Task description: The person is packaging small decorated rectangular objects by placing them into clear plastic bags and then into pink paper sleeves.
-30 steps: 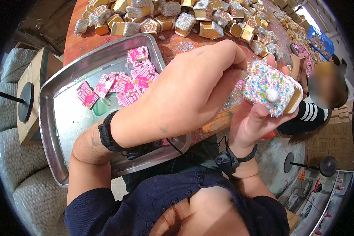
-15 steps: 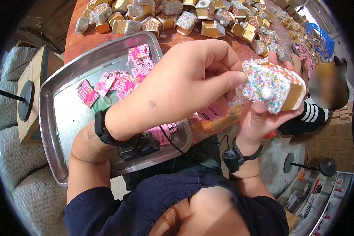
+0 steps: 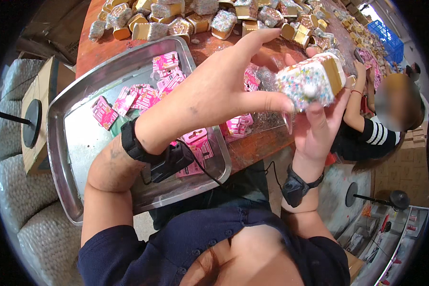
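My right hand (image 3: 317, 125) holds a small gingerbread-house ornament (image 3: 304, 86) from below and behind. The house has a white roof covered in coloured sprinkles with a white bead on it, and a gold-brown end face. Left of it, my left hand (image 3: 240, 78) is open, thumb and forefinger spread wide. The thumb tip is beside the sprinkled roof; whether it touches cannot be told. Its other fingers are mostly hidden. Below my left forearm and beyond it, a metal tray (image 3: 74, 186) holds several pink printed cards (image 3: 143, 97).
Many similar house ornaments (image 3: 224, 24) crowd the far side of the red table (image 3: 93, 52). A clear box (image 3: 267, 121) with pink cards is under my hands. At the right, another person (image 3: 367, 128) works by a blue crate (image 3: 385, 40). Bagged white goods (image 3: 24, 176) stack at the left.
My left thumb and forefinger have parted from the ornament's edge and spread open. My right hand has carried the ornament slightly up and left, tilting it.
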`<state>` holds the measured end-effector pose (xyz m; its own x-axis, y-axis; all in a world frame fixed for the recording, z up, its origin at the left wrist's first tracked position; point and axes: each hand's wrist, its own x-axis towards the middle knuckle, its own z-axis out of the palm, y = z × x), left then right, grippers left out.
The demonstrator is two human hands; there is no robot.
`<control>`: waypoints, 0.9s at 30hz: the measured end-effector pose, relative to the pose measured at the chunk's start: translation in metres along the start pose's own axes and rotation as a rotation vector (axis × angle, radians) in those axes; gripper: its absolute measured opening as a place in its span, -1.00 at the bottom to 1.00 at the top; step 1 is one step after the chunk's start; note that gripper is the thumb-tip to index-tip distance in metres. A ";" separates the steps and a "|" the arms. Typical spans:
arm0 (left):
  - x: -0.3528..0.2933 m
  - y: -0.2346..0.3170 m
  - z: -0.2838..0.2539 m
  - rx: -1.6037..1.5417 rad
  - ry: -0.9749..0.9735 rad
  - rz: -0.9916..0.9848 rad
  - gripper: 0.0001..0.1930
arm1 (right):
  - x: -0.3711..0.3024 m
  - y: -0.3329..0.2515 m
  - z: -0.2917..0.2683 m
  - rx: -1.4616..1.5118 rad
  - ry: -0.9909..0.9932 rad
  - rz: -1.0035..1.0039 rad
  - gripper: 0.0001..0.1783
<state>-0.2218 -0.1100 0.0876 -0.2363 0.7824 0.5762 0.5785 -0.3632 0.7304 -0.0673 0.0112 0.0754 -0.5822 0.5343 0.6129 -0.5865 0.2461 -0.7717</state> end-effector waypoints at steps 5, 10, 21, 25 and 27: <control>0.001 -0.023 -0.003 0.141 -0.245 -0.016 -0.49 | 0.028 0.010 -0.059 -0.466 0.369 -0.122 -0.19; -0.010 -0.037 0.009 0.495 -0.562 0.177 -0.66 | 0.028 0.043 -0.133 -1.216 0.315 -0.028 -0.25; -0.007 -0.026 0.006 0.382 -0.605 -0.002 -0.82 | 0.000 0.023 -0.054 -1.482 -0.395 -0.023 -0.74; -0.001 -0.027 0.000 0.217 -0.407 -0.086 -0.85 | -0.004 0.022 -0.056 -1.509 -0.543 0.053 -0.79; 0.003 -0.027 -0.004 0.169 -0.344 -0.134 -0.86 | -0.004 0.022 -0.056 -1.531 -0.582 0.061 -0.81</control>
<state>-0.2415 -0.0995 0.0714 -0.0597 0.9513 0.3024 0.6870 -0.1806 0.7038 -0.0467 0.0599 0.0467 -0.9110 0.3016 0.2814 0.3093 0.9508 -0.0175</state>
